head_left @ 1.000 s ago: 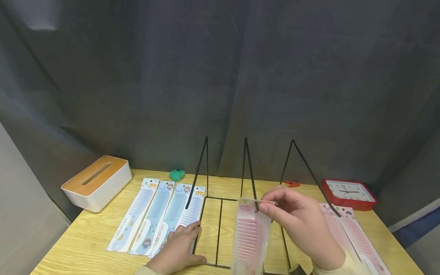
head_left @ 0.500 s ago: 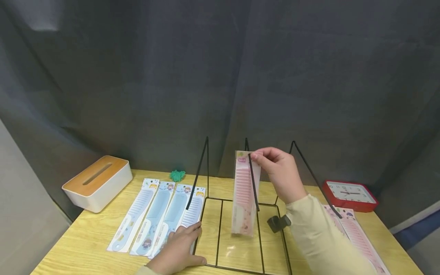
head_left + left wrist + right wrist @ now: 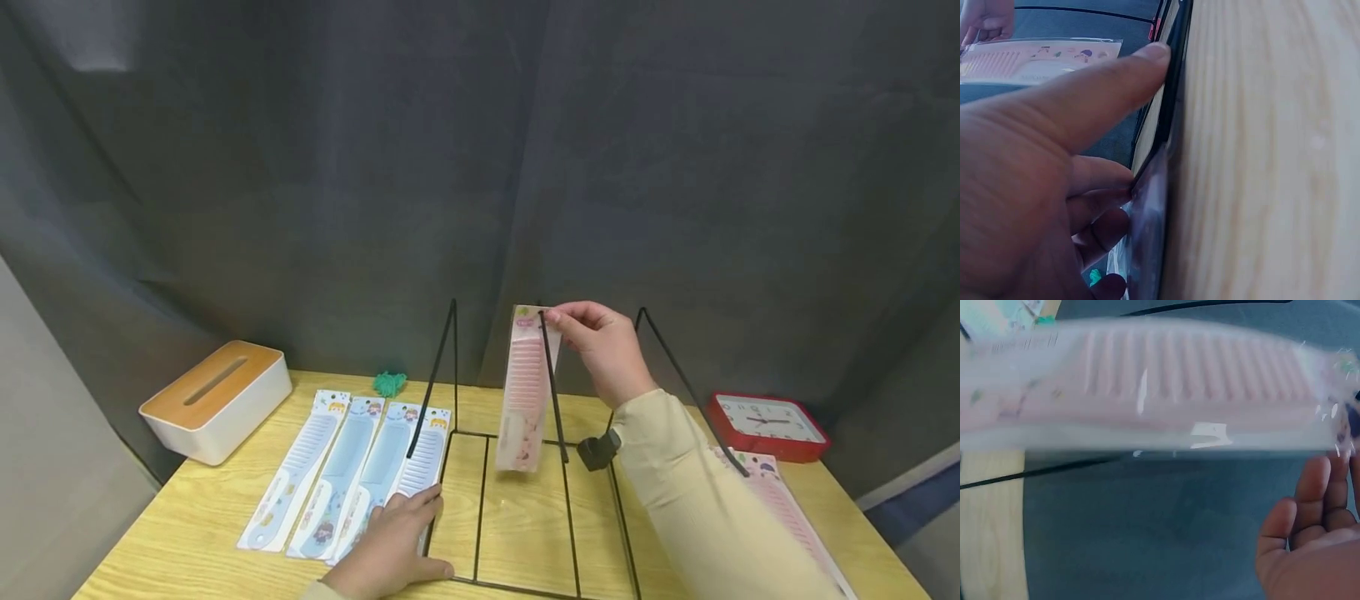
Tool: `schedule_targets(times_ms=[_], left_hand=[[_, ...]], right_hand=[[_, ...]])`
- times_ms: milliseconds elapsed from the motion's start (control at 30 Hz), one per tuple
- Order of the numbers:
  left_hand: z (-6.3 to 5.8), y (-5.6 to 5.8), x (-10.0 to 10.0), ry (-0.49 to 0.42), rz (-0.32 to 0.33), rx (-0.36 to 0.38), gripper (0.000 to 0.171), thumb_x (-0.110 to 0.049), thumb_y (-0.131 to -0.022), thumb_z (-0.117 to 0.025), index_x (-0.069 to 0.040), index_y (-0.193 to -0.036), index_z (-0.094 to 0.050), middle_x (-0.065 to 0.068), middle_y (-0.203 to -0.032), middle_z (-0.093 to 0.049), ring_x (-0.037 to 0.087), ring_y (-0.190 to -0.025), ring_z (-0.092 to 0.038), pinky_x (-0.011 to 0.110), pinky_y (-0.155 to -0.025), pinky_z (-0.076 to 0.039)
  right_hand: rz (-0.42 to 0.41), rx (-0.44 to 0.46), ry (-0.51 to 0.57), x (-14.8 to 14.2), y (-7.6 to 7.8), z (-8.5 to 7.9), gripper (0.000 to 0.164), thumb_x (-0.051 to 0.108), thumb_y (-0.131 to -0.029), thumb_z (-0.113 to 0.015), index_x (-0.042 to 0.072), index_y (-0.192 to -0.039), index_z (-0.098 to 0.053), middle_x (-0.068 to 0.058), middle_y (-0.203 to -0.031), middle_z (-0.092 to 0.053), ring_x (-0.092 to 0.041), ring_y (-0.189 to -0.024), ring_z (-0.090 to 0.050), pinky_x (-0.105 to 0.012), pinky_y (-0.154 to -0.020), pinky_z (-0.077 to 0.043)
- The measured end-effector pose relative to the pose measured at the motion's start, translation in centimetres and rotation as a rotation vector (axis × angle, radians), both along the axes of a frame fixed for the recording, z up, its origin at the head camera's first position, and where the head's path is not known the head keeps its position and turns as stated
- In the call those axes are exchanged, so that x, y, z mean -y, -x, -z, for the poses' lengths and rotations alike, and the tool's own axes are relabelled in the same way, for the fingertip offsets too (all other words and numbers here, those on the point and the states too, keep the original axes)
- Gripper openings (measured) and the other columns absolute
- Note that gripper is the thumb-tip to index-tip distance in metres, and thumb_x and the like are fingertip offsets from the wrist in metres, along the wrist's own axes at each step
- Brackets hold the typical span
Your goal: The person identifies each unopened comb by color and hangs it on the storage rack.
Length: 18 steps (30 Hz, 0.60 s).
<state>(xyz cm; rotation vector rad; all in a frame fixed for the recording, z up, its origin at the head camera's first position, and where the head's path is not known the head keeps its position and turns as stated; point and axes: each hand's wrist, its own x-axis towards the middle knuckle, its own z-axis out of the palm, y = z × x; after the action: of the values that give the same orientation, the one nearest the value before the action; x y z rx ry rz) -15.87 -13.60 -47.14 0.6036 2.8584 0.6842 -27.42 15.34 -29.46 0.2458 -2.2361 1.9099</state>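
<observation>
1. Pink comb [image 3: 525,392], in a clear package: it is up off the table at the middle prong [image 3: 558,417] of the rack, its top end uppermost and its lower end leaning slightly to the left. The prong shows at the package's top and slopes down in front of it.
2. Right hand [image 3: 607,346]: thumb and fingertips are pinched together on the package's upper right corner, parted only by its thickness. The right wrist view shows other fingers loosely bent beside it.
3. Rack [image 3: 482,508], of black wire: three sloping prongs rise above a flat, barred base.
4. Left hand [image 3: 393,542]: it rests at the near left corner of the base, thumb extended along the wire and well apart from the forefinger; the other fingers are slightly bent.
5. Blue combs [image 3: 345,467], four packages: they lie side by side left of the rack, the nearest partly under the left hand.
6. Pink packages [image 3: 783,508]: on the right, partly covered by the sleeve [image 3: 690,492].
7. Surroundings: red-framed clock [image 3: 780,425], far right; green tangle [image 3: 389,383] behind the blue combs; wood-lidded white box [image 3: 232,417], far left; table [image 3: 172,550]; dark curtain [image 3: 337,167] behind.
</observation>
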Motion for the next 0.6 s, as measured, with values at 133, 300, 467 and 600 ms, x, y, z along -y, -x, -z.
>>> schedule_targets(times_ms=[133, 300, 467, 600], left_hand=[[-0.1, -0.1, -0.1, 0.012, -0.001, -0.005, 0.093, -0.061, -0.074, -0.079, -0.004, -0.144, -0.053, 0.004, -0.159, -0.039, 0.024, -0.117, -0.047, 0.052, -0.09, -0.039], [-0.2, -0.2, -0.2, 0.008, 0.004, 0.002, 0.093, -0.062, -0.074, -0.078, -0.004, -0.143, -0.053, 0.004, -0.159, -0.039, 0.024, -0.118, -0.046, 0.052, -0.09, -0.04], [-0.4, -0.5, -0.3, 0.024, -0.004, -0.022, 0.095, -0.063, -0.073, -0.078, -0.005, -0.143, -0.054, 0.003, -0.159, -0.039, 0.023, -0.117, -0.047, 0.047, -0.089, -0.04], [-0.4, -0.7, -0.4, 0.035, -0.008, -0.052, 0.095, -0.063, -0.072, -0.079, -0.006, -0.143, -0.054, 0.002, -0.159, -0.04, 0.022, -0.116, -0.048, 0.048, -0.089, -0.041]], right_hand=[[0.01, -0.008, -0.172, -2.3, -1.1, 2.1, 0.045, 0.048, -0.092, -0.07, 0.009, -0.114, -0.069, -0.004, -0.105, -0.068, -0.021, -0.098, -0.061, -0.034, -0.088, -0.051], [-0.01, 0.06, -0.383, -7.8, -2.5, 6.6, 0.049, 0.054, -0.094, -0.064, 0.011, -0.118, -0.068, -0.003, -0.111, -0.068, -0.02, -0.097, -0.062, -0.035, -0.085, -0.052], [0.0, 0.121, -0.469, -15.0, -1.7, 12.5, 0.051, 0.045, -0.099, -0.062, 0.002, -0.125, -0.062, -0.01, -0.106, -0.064, -0.018, -0.083, -0.056, -0.035, -0.072, -0.052], [0.082, 0.191, -0.677, -20.4, -0.3, 16.9, 0.064, 0.048, -0.096, -0.065, -0.001, -0.136, -0.054, -0.019, -0.106, -0.063, -0.025, -0.084, -0.059, -0.037, -0.065, -0.051]])
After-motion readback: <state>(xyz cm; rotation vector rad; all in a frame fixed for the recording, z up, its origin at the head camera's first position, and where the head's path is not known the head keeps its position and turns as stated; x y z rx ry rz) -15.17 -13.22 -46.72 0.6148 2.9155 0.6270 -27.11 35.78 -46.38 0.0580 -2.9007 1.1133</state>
